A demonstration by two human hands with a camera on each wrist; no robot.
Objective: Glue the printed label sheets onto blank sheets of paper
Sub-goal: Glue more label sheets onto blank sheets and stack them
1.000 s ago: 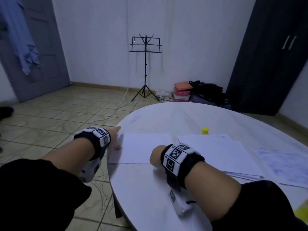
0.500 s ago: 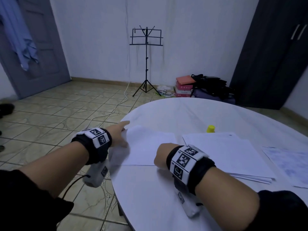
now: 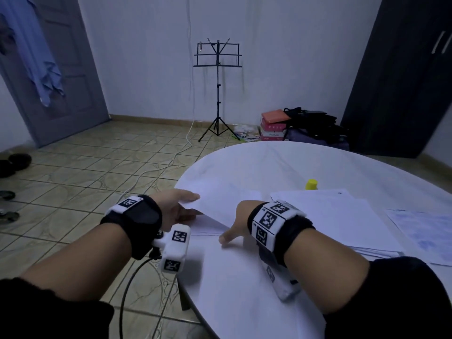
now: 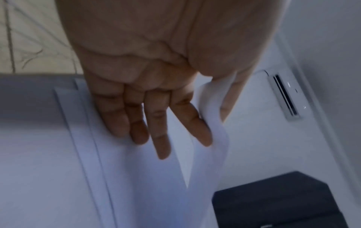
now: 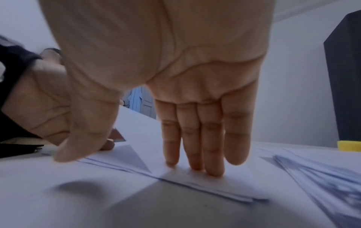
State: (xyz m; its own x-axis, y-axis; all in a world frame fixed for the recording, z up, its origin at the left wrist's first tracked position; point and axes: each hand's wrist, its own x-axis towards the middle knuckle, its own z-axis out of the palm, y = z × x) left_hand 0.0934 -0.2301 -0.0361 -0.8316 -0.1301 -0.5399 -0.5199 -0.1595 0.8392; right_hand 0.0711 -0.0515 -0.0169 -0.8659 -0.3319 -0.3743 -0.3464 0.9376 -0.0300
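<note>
A stack of blank sheets (image 3: 208,230) lies at the left edge of the round white table (image 3: 244,285). My left hand (image 3: 182,206) pinches the left edge of the top blank sheet (image 3: 221,204) between thumb and index finger (image 4: 197,123), and that edge curls up off the stack (image 4: 121,177). My right hand (image 3: 234,222) lies flat on the stack's right part, straight fingers (image 5: 193,151) pressing the paper (image 5: 210,185). The lifted sheet (image 5: 140,131) slopes up to the left.
A second pile of sheets (image 3: 342,221) lies to the right, with a yellow-capped glue stick (image 3: 311,184) behind it. A printed label sheet (image 3: 425,231) is at the far right. Tiled floor drops off left of the table edge.
My left hand has taken hold of the top sheet's left edge and raised it off the stack. My right hand stays pressed on the paper, its thumb now spread out.
</note>
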